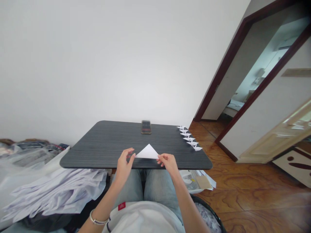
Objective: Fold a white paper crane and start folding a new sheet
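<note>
A white sheet of paper (147,152), folded into a triangle, lies near the front edge of the dark table (102,142), its peak pointing away from me. My right hand (168,162) pinches the triangle's right corner between thumb and fingers. At the left corner is my left hand (125,161), its thumb tip by the paper and its fingers curved and apart from the thumb. Along the table's right edge stands a row of several folded white paper cranes (189,139).
A phone (146,127) lies at the table's back, near the white wall. White cloth or paper (58,191) is heaped below left. Under the right side are a container of papers (196,181) and a dark bin (209,216) with white scraps. A doorway (233,97) opens at right.
</note>
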A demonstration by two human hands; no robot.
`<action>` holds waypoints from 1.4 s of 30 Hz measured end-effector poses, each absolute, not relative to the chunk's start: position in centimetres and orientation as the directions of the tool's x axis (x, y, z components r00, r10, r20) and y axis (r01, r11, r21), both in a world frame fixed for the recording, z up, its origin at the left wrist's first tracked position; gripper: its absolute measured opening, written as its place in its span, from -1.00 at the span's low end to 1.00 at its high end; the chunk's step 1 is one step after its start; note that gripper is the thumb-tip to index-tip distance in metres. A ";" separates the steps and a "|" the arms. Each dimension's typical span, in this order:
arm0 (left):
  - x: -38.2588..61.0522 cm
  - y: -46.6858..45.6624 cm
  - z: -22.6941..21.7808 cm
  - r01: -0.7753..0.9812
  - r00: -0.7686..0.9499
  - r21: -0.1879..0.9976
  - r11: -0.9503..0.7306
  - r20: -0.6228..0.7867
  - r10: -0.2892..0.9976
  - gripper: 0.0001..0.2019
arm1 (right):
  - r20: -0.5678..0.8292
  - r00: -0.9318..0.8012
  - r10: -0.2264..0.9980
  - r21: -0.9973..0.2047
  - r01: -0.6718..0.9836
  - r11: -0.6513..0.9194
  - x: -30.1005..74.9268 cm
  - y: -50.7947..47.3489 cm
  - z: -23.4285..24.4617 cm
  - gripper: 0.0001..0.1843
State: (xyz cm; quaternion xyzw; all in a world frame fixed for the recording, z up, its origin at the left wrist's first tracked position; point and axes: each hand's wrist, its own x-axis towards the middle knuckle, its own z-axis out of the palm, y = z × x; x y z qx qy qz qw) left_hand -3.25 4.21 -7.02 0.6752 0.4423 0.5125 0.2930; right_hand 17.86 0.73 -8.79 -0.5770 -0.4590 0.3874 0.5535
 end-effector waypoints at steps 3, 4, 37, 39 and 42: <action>-3.4 2.8 -7.9 0.510 0.289 0.520 -0.685 0.647 0.706 -0.71 | 0.030 0.264 0.964 -0.994 0.112 0.001 18.1 1.3 -9.8 -0.69; -3.3 2.3 -8.3 0.511 0.422 0.391 -0.765 0.661 0.620 -0.68 | 0.021 0.259 0.966 -0.993 0.117 -0.010 18.1 1.4 -10.1 -0.69; -0.7 1.1 -10.9 0.618 0.764 -0.177 -0.766 0.369 0.530 -0.45 | 0.404 0.160 0.900 -0.647 0.746 0.158 17.6 -2.1 -9.0 -0.70; -0.6 1.1 -10.9 0.614 0.767 -0.176 -0.770 0.366 0.527 -0.46 | 0.465 0.048 0.884 -0.548 0.799 0.246 16.8 -2.9 -9.5 -0.65; -0.6 1.1 -10.9 0.608 0.771 -0.177 -0.774 0.363 0.523 -0.46 | 0.500 -0.063 0.864 -0.433 0.846 0.312 16.0 -3.6 -10.4 -0.59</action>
